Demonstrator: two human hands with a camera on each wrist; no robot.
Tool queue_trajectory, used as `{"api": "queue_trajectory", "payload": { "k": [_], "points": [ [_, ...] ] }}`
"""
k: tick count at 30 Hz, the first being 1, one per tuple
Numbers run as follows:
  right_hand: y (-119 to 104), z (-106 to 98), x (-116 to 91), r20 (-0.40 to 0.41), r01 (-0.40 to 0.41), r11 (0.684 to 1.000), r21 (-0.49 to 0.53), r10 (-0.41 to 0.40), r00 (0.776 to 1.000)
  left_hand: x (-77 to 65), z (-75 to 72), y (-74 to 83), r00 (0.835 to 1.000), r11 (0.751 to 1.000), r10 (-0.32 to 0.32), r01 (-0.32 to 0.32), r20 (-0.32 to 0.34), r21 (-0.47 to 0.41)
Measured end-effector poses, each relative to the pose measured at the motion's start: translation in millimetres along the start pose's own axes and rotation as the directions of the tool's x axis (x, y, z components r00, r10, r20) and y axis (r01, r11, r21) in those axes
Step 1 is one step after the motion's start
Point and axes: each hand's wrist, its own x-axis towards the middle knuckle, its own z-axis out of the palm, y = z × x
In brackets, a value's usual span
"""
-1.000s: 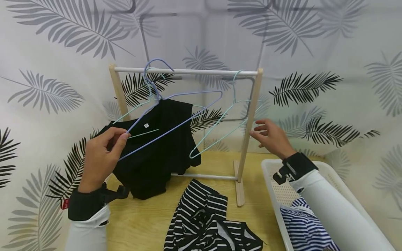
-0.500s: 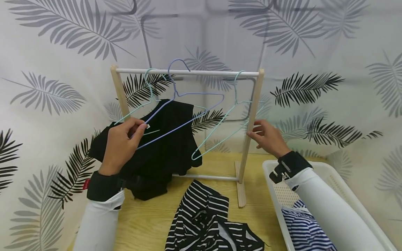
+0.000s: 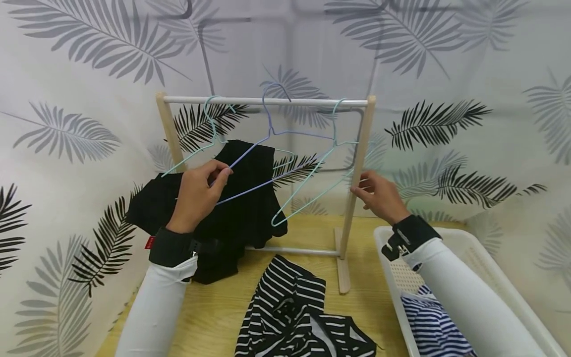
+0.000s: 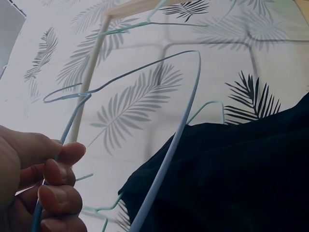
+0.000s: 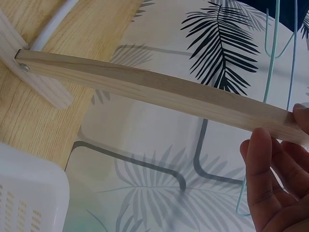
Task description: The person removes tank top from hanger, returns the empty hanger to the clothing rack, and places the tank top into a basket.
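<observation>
My left hand (image 3: 201, 193) pinches a blue hanger (image 3: 250, 148) by its left shoulder wire. The hanger's hook arches over the level of the white top rail (image 3: 308, 102); whether it bears on the rail I cannot tell. The rack's right wooden post (image 3: 357, 173) is held between the thumb and fingers of my right hand (image 3: 381, 197), as the right wrist view shows. Behind the blue hanger, a black top (image 3: 250, 218) hangs from a mint hanger (image 3: 209, 119) at the rail's left. Another mint hanger (image 3: 308, 184) hangs bare near the right post.
A black-and-white striped garment (image 3: 285, 307) lies on the wooden table (image 3: 209, 317) before the rack. On the right stands a white basket (image 3: 387, 267) with a blue-and-white striped garment (image 3: 430, 322) inside. A leaf-print curtain (image 3: 446, 74) closes off the back.
My left hand has moved right and slightly up, carrying the blue hanger from the rail's left part towards its middle. My right hand has closed in on the post and stays there.
</observation>
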Motion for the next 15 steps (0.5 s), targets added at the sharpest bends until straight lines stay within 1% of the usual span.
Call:
{"api": "queue_trajectory", "payload": {
  "k": [6,9,12,15],
  "points": [
    [0,-1,0,0.006,0.003,1.000,-0.021,-0.003,1.000,5.7,8.8,4.4,1.000,1.000,0.008,-0.008,0.006,-0.014],
    [0,-2,-1,0.008,-0.003,1.000,-0.025,0.003,1.000,8.0,11.7,7.6,1.000,1.000,-0.001,0.002,0.011,-0.016],
    [0,-3,-1,0.014,-0.004,1.000,-0.025,0.005,1.000,9.0,14.1,7.6,1.000,1.000,-0.011,0.011,0.014,-0.011],
    [1,-3,-1,0.016,0.006,0.999,-0.032,-0.005,1.000,9.6,18.3,5.8,1.000,1.000,-0.003,0.003,0.021,-0.011]
  ]
}}
